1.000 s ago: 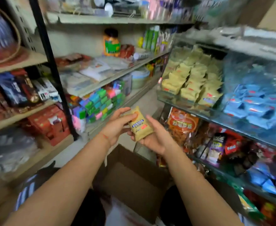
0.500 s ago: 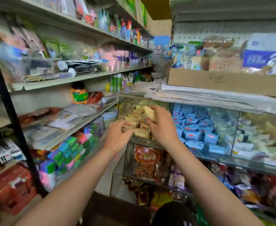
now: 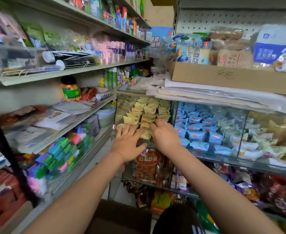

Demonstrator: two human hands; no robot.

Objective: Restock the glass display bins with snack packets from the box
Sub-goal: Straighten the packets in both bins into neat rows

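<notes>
Both hands reaching into leftmost glass bin [image 3: 120, 105] at its front edge. Left hand [image 3: 128, 144] spread wide, fingers straight, resting flat on front yellow packets [image 3: 145, 115] near bin's front left corner. Right hand [image 3: 164, 135] with fingers bent down onto packets at front row; whether pinching one, cannot tell. Yellow packets stacked in rows from front edge to back wall, little spare room left, only a narrow gap along the left glass wall. Next bin to the right packed with blue packets [image 3: 198, 130], a glass divider between the two. Folded papers [image 3: 206, 93] lying over bins' top edge, leaving a low opening above the packets. Cardboard tray [image 3: 231, 76] on top, handwritten mark reading roughly "4元" on its front. Blue-and-white bread bag [image 3: 194, 51] in tray, Chinese print, not readable. Orange bag [image 3: 149, 166] in bin below front edge, red Chinese characters, blurred. Brown box [image 3: 118, 217] at bottom edge of view, between the forearms. Narrow aisle floor [image 3: 96, 159] between left shelf [image 3: 71, 73] and bins.
</notes>
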